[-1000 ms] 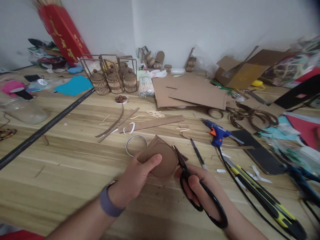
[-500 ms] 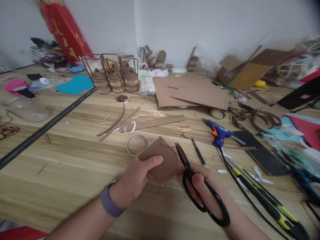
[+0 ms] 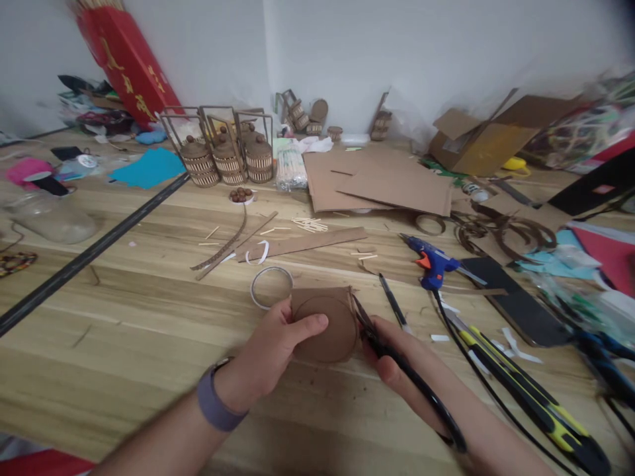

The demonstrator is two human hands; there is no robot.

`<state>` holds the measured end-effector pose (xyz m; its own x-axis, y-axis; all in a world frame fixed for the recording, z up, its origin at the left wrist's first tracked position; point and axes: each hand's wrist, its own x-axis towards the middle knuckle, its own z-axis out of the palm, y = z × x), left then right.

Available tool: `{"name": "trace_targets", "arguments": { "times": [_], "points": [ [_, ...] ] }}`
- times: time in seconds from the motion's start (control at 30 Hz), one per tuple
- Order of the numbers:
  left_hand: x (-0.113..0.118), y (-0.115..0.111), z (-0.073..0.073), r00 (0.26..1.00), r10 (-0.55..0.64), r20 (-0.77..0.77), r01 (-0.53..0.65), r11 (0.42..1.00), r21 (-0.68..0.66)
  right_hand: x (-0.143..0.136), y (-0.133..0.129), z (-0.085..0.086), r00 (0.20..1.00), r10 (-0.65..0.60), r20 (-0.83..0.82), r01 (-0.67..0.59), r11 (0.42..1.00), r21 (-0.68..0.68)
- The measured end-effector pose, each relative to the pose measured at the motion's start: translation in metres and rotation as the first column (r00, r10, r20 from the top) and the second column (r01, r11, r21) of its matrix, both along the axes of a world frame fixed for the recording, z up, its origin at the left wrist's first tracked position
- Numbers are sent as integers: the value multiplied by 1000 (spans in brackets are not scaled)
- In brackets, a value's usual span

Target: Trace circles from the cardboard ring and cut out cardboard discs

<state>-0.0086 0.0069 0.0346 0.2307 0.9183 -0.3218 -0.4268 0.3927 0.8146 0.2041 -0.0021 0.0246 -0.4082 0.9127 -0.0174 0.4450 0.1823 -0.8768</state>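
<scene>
A brown cardboard piece [image 3: 332, 337] with a circle drawn on it is pinched in my left hand [image 3: 278, 344], thumb on top. Its lower edge is rounded and its upper part still has corners. My right hand [image 3: 397, 360] is wrapped round black-handled scissors [image 3: 411, 380], whose blades touch the right edge of the cardboard. Just behind my left hand lies a roll of tape [image 3: 254, 291]. A dark pen [image 3: 393, 301] rests beyond my right hand.
A blue glue gun [image 3: 434, 264], a yellow and black cutter [image 3: 526, 390] and a dark phone [image 3: 520, 304] lie to the right. Farther back are cardboard sheets [image 3: 387, 178], small baskets with handles [image 3: 231, 162] and an open box [image 3: 496, 139]. A glass jar [image 3: 54, 218] lies left.
The cardboard has been turned in my left hand, so a straight edge faces away. The scissors have moved left to the cardboard's edge, tilted on their side.
</scene>
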Motion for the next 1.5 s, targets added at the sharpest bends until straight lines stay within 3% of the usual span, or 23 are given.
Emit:
{"name": "trace_targets", "arguments": {
  "times": [0.3,0.7,0.83,1.07,1.2,1.33,1.5],
  "points": [
    [-1,-4,-5,993,-6,-114,14,997,75,2,4,10,987,155,47,-149,983,-105],
    [-4,-4,2,978,-32,-208,60,990,127,-7,0,14,998,62,1,-62,995,-80],
    [-4,-4,1,984,-23,-179,43,993,106,-10,-2,8,999,-8,-52,6,1000,-30],
    [-1,-3,-3,999,8,-43,-6,999,47,-12,-6,1,996,-84,17,84,996,-40],
    [-1,-4,-3,988,18,-155,-13,999,37,-10,-4,0,996,-31,88,34,999,-33],
    [-5,-4,1,954,-28,-298,71,989,133,-7,-1,1,997,34,68,-31,998,-46],
    [-7,-3,7,942,-86,-323,163,962,219,-4,-2,7,992,123,30,-120,988,-96]
  ]
}}
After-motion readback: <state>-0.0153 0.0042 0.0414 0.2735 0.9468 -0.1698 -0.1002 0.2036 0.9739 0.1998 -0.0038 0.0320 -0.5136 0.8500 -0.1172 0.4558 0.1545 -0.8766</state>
